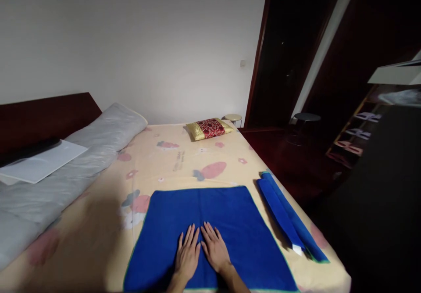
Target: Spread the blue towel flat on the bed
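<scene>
On the bed, a soft blue towel lies spread out flat and square, not folded at all yet. Both the left hand and right hand rest flat on its middle, fingers open, holding nothing. Beside it lies a long blue roll, maybe another towel already done.

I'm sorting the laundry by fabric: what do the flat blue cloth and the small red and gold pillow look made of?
Blue cloth: likely microfibre or terry, matte, soft nap, with a thin green edge. Pillow: probably brocade or satin, with a slight sheen and woven pattern.
</scene>
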Tool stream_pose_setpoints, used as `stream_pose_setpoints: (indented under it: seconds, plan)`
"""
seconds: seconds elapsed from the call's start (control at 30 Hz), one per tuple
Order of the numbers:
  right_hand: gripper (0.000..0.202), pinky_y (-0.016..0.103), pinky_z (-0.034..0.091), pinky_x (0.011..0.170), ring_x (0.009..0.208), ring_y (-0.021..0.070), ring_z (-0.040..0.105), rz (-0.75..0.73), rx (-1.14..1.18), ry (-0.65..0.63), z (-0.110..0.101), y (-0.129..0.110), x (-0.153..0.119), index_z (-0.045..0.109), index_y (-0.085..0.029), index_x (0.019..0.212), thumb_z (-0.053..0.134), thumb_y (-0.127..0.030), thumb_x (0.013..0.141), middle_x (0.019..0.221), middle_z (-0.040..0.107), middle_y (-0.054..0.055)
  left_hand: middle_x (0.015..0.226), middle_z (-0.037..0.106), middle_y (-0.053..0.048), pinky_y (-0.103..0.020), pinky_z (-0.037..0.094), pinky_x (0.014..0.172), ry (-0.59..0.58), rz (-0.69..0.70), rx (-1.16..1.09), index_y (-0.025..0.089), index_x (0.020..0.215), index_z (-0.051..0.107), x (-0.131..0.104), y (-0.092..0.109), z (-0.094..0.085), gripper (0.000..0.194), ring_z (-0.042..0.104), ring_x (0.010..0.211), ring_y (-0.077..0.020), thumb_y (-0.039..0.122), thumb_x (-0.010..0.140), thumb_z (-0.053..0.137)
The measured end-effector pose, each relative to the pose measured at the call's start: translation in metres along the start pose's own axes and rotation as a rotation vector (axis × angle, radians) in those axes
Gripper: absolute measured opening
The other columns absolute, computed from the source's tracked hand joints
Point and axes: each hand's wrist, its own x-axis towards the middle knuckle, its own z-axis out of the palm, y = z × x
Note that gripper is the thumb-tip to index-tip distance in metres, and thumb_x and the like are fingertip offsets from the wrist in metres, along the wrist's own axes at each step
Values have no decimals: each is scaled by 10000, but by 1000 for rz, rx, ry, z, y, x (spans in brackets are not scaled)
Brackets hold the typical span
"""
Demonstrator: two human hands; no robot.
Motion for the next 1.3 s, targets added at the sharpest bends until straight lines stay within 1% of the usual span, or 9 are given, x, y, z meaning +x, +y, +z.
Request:
stream_pose_setpoints:
  seconds: [0.13,0.3,0.47,0.67,0.87,1.0,1.07,1.17,1.3]
  plan:
    - [538,459,275,1165,1438,220,245,-59,-49,25,-6,27,18,200,-305,1481,290,-460,974,1564,248,36,1569,250,-14,-499,319,1147,-30,1,-22,337,1480,101,26,-11,-6,520,283,1431,-199,335,984,257]
    - [530,458,271,1162,1438,213,248,29,-118,54,-14,66,52,245,-296,1471,266,-482,976,1561,264,39,1567,266,-11,-474,294,1154,-15,-97,-17,329,1478,180,68,-34,-5,500,283,1432,-189,358,984,250]
    - [563,448,264,1158,1435,201,261,168,-224,75,-38,137,71,303,-250,1458,252,-519,967,1548,310,63,1564,273,-34,-492,238,1162,-26,-334,108,285,1471,254,93,-102,-13,508,260,1441,-203,395,975,253]
    - [594,455,256,1150,1435,203,266,325,-384,207,-57,220,60,323,-217,1461,256,-524,956,1537,356,76,1569,271,-50,-477,244,1149,-44,-510,239,265,1469,289,99,-183,-25,525,268,1439,-207,405,965,259]
    - [614,457,242,1147,1439,206,254,427,-444,216,-66,248,47,346,-186,1456,172,-501,958,1530,375,77,1548,343,-54,-480,283,1131,-11,-548,197,225,1455,343,103,-223,-29,521,313,1418,-209,358,970,210]
    - [649,506,220,1148,1419,276,300,531,-443,292,-63,216,67,383,-117,1434,174,-499,952,1515,383,153,1547,328,-119,-564,189,1157,69,-571,190,152,1474,283,119,-195,-36,545,228,1452,-257,337,966,217]
    - [641,508,234,1143,1421,286,295,499,-399,325,-54,178,87,364,-108,1442,190,-488,956,1521,368,153,1567,275,-104,-548,146,1175,124,-442,175,156,1492,204,130,-156,-34,544,165,1470,-235,318,972,190]
    - [544,435,248,1153,1433,207,273,247,-250,202,-31,110,122,292,-173,1476,201,-353,970,1544,327,66,1568,280,-48,-444,208,1183,69,-101,49,220,1498,149,146,-86,-18,534,208,1457,-196,286,974,224]
    - [554,421,237,1163,1441,196,247,116,-129,15,-4,50,148,296,-153,1469,276,-203,917,1549,294,75,1549,330,-36,-420,264,1172,1,11,-52,220,1497,131,156,-28,9,548,277,1434,-182,252,965,259]
